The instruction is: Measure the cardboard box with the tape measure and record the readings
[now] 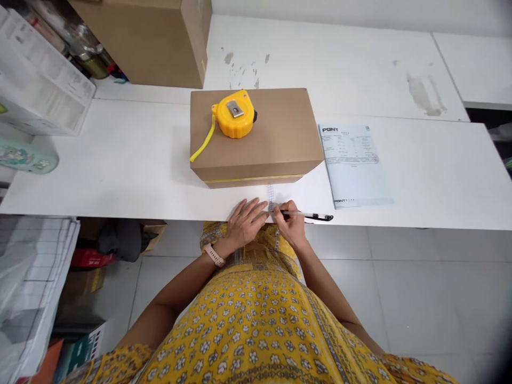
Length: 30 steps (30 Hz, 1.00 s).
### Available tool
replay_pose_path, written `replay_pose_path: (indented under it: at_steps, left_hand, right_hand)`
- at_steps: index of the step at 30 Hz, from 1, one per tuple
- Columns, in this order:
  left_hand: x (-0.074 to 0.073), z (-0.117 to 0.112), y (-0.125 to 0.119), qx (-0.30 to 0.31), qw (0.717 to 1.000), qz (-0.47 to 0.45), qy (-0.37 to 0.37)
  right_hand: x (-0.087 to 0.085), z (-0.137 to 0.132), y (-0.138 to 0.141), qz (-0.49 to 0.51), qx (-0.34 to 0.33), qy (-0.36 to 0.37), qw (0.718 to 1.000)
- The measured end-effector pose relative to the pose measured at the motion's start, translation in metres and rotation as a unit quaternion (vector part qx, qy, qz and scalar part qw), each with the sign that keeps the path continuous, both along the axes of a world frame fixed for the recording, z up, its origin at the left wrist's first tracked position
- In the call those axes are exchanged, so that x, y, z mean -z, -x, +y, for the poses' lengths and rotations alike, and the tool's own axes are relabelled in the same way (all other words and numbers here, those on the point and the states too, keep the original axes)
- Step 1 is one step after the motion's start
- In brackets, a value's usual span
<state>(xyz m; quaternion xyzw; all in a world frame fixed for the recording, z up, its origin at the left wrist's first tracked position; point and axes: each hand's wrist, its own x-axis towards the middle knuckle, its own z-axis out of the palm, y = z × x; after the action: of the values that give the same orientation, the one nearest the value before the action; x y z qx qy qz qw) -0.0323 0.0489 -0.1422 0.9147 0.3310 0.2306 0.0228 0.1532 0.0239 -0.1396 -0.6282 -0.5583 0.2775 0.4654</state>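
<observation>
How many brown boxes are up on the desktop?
2: the front box, under the tape measure, and the back box, farther back to the left. Others could be hidden behind that one.

You have bright, even, cool-white light, with a soft shadow left of the brown rectangular cardboard box point(280, 128). Your white spiral-bound paper notebook point(271, 198) nearly washes into the smooth white desk point(120, 160). Dark blur clouds your right-hand corners, and the edges look stretched.

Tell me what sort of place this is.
Probably a desk area in a small office or a home workspace; which of the two is unclear. A white worktop, a pen in the right hand and printed paper suggest it.
</observation>
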Motion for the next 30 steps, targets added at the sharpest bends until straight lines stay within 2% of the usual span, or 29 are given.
replay_pose_path:
  at_steps: [18,30]
  left_hand:
    - [-0.0004,-0.0002,-0.0004,-0.005,1.000,0.006,-0.017]
    - [0.0005,-0.0004,0.0004,-0.001,1.000,0.009,0.005]
  right_hand:
    - [-0.0024,0.0012,0.0006,-0.021,-0.003,-0.011,1.000]
    - [0.0038,-0.0012,-0.0022,-0.011,0.007,-0.007,1.000]
